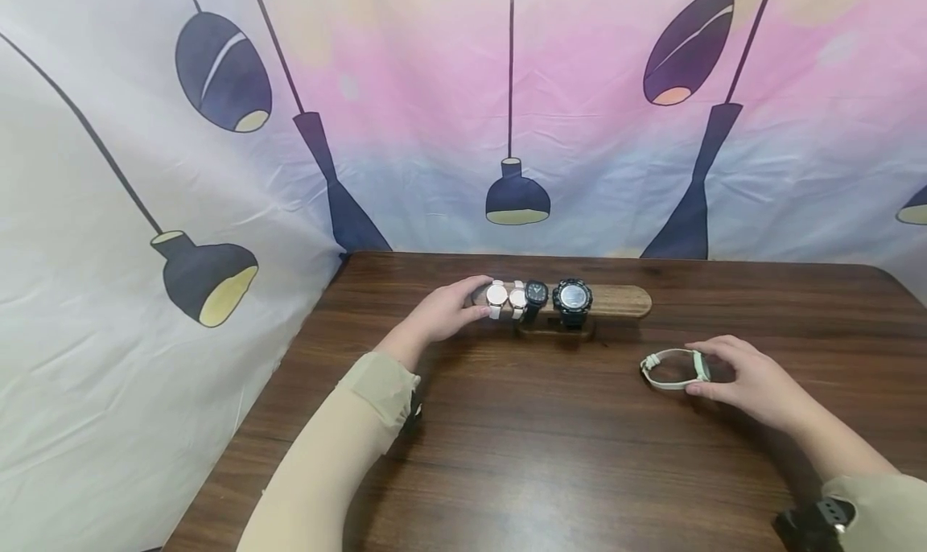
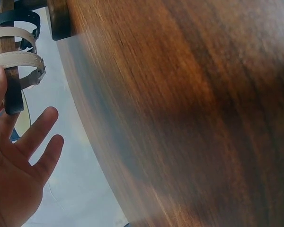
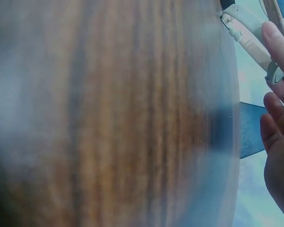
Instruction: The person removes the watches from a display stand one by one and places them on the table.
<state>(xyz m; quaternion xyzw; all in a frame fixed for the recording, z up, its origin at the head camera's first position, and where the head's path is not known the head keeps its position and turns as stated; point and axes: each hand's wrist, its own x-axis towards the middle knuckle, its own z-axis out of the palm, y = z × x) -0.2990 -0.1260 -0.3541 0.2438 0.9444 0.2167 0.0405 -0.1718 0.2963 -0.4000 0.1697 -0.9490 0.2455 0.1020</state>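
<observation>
A wooden watch stand [image 1: 619, 301] with a rounded bar stands toward the back of the table. Strapped around its bar are a white watch [image 1: 496, 294] at the left, a smaller white-strapped watch [image 1: 517, 298], a black square-faced watch [image 1: 536, 293] and a bulky black digital watch [image 1: 573, 296]. My left hand [image 1: 443, 311] grips the bar's left end between thumb and fingers, the thumb against the leftmost white strap [image 2: 19, 59]. Off to the stand's right, my right hand [image 1: 753, 381] pinches a pale green watch [image 1: 701, 366] by its case; its strap [image 3: 248, 47] is fastened in a loop.
The dark wooden table [image 1: 507, 447] reaches back to a hanging cloth [image 1: 434, 133] printed with lamps. A black wrist device [image 1: 814, 524] is worn at the right sleeve.
</observation>
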